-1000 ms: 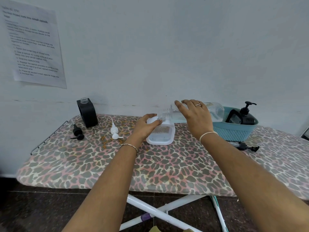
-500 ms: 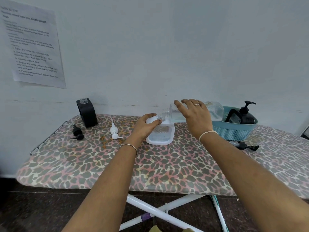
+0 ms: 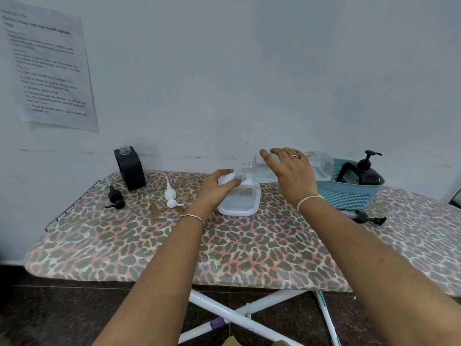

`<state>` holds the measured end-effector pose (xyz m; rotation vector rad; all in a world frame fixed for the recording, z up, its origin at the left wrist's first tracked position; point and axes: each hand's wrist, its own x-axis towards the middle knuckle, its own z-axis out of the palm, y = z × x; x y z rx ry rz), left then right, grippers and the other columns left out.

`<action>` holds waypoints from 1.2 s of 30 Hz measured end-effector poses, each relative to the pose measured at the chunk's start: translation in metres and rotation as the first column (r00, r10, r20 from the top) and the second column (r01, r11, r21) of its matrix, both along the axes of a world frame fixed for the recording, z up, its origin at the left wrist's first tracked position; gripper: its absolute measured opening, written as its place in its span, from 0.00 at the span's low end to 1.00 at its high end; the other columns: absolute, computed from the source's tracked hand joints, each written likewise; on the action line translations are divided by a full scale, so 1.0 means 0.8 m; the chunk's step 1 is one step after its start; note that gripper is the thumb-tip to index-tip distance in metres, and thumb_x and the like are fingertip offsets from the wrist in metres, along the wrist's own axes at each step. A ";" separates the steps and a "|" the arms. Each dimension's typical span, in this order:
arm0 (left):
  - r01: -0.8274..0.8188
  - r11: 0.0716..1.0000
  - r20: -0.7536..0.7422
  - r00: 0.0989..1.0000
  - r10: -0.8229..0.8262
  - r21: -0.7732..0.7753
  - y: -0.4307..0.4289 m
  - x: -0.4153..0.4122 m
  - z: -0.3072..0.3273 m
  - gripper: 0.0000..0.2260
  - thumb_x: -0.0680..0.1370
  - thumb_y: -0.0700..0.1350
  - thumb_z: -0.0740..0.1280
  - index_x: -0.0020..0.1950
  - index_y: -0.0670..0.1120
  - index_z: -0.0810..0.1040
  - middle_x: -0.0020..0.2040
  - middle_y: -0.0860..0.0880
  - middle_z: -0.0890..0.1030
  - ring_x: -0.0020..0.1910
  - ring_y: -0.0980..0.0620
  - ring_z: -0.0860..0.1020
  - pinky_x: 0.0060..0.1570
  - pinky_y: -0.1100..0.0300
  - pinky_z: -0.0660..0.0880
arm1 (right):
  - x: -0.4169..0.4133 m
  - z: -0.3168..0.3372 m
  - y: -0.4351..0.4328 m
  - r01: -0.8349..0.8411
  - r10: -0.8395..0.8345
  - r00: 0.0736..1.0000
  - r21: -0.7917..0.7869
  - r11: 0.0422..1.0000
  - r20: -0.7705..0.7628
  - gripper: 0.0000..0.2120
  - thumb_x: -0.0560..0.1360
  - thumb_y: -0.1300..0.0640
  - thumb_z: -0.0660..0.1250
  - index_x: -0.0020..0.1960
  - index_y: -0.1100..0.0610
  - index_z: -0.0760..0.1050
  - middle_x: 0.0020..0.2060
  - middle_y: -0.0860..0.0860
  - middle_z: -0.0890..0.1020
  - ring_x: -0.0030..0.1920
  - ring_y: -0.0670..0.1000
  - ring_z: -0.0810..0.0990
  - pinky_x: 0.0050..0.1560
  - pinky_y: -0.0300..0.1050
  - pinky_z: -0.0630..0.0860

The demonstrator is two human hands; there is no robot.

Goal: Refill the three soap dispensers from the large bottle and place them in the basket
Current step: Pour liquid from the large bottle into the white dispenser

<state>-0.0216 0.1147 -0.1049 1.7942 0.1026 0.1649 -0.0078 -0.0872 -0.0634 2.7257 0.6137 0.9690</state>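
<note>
A white soap dispenser [image 3: 245, 203] with a clear front stands mid-board, its neck uncapped. My left hand [image 3: 216, 189] grips its top left shoulder. My right hand [image 3: 290, 174] holds the large clear bottle [image 3: 321, 166] tipped almost flat, its mouth at the dispenser's neck. Clear liquid lies low in the dispenser. A black dispenser [image 3: 129, 168] without its pump stands at the back left. Another black dispenser [image 3: 366, 174], pump fitted, sits in the teal basket [image 3: 349, 196] at the right.
A black pump [image 3: 114, 197] and a white pump [image 3: 171, 194] lie left of the white dispenser. Another black pump [image 3: 366, 217] lies in front of the basket. The leopard-print ironing board [image 3: 224, 245] has a wire rack at its left end. A printed sheet hangs on the wall.
Both hands keep their grips. The bottle stays tipped at the dispenser's neck, with almost no visible movement.
</note>
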 end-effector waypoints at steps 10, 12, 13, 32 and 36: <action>-0.005 1.000 -0.006 1.000 0.005 0.010 -0.001 0.001 0.001 0.19 0.73 0.54 0.72 0.62 0.55 0.75 0.61 0.49 0.75 0.58 0.47 0.76 0.60 0.48 0.75 | 0.001 0.002 -0.001 -0.003 0.003 1.000 -0.021 1.000 0.001 0.42 0.59 0.74 0.71 0.70 0.54 0.67 0.60 0.58 0.78 0.58 0.60 0.77 0.61 0.54 0.71; -0.006 1.000 -0.009 1.000 0.006 0.008 -0.001 0.001 0.002 0.19 0.73 0.54 0.72 0.62 0.55 0.75 0.59 0.50 0.74 0.58 0.47 0.76 0.60 0.48 0.75 | 0.000 0.003 -0.002 -0.002 0.002 1.000 -0.026 1.000 -0.002 0.42 0.59 0.74 0.71 0.70 0.54 0.67 0.60 0.58 0.77 0.58 0.60 0.76 0.61 0.54 0.71; -0.006 1.000 -0.011 1.000 0.006 0.009 -0.001 0.001 0.001 0.19 0.73 0.53 0.72 0.63 0.55 0.75 0.59 0.50 0.74 0.58 0.47 0.76 0.60 0.48 0.75 | 0.000 0.004 -0.002 -0.002 0.002 1.000 -0.027 1.000 -0.002 0.42 0.59 0.74 0.71 0.70 0.54 0.67 0.60 0.58 0.77 0.59 0.60 0.76 0.61 0.54 0.71; 0.004 1.000 -0.001 1.000 -0.004 -0.003 0.000 0.005 -0.003 0.18 0.71 0.55 0.73 0.59 0.57 0.76 0.62 0.47 0.76 0.58 0.46 0.77 0.60 0.47 0.75 | 0.000 0.005 -0.001 -0.005 0.005 1.000 -0.028 1.000 -0.004 0.43 0.58 0.74 0.72 0.70 0.54 0.68 0.59 0.58 0.78 0.58 0.60 0.77 0.60 0.54 0.72; 0.007 1.000 -0.002 1.000 -0.007 -0.009 0.001 0.004 -0.004 0.20 0.67 0.58 0.73 0.57 0.59 0.76 0.62 0.47 0.76 0.58 0.46 0.78 0.60 0.47 0.75 | 0.000 0.005 -0.001 -0.004 0.004 1.000 -0.039 0.999 -0.001 0.43 0.58 0.74 0.73 0.70 0.54 0.68 0.59 0.58 0.78 0.58 0.60 0.77 0.60 0.54 0.72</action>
